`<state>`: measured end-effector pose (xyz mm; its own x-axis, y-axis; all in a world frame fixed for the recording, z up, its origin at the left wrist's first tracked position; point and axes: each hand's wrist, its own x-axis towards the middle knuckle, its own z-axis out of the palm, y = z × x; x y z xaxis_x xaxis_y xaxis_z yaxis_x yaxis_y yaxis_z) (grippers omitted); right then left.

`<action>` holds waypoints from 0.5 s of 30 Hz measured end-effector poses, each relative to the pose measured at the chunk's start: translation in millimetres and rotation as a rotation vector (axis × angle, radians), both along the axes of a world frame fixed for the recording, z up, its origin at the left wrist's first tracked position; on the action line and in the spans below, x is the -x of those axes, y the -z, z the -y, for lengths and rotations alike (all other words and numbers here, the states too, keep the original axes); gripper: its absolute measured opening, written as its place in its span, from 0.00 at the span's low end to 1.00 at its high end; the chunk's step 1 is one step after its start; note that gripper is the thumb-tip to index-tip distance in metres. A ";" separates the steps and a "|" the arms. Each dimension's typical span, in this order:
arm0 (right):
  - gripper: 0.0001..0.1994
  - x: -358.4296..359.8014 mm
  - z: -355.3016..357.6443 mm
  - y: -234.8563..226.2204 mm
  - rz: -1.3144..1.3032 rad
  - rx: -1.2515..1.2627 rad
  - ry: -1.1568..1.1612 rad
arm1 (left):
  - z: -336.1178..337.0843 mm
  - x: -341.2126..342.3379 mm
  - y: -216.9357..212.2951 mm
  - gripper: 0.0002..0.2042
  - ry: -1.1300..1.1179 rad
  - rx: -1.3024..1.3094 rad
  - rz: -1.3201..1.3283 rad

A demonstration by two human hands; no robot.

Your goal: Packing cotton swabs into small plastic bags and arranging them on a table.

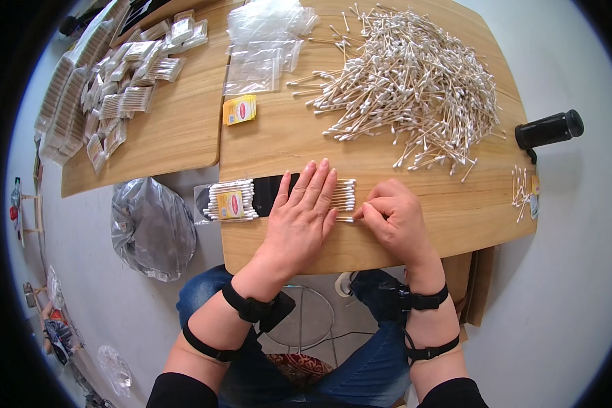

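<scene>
My left hand lies flat, fingers stretched out, over a black strip and a row of cotton swabs. The white tips of that row stick out past its right side. My right hand is closed in a pinch at the near right end of the row, on a single cotton swab lying a little apart from the others. Left of my left hand, a clear bag holding cotton swabs and a yellow card rests on the table.
A large heap of loose cotton swabs covers the far right. Clear plastic bags and yellow cards lie behind my hands. Filled packs pile up on the left table. A black cylinder lies at the right edge.
</scene>
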<state>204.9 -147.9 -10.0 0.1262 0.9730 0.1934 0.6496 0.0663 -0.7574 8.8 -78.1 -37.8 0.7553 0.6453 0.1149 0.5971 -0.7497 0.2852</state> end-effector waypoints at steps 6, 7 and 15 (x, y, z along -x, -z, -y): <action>0.06 2.5 -2.1 -1.8 -0.087 0.022 0.056 | -0.2 -0.1 -1.0 0.30 -0.007 0.000 -0.003; 0.06 3.5 -2.2 -0.9 -0.068 0.009 0.057 | -0.1 -0.1 -1.2 0.30 -0.010 -0.003 -0.005; 0.07 2.0 -2.1 -2.5 0.009 -0.001 -0.004 | 0.1 -0.7 -0.4 0.30 -0.007 0.007 -0.001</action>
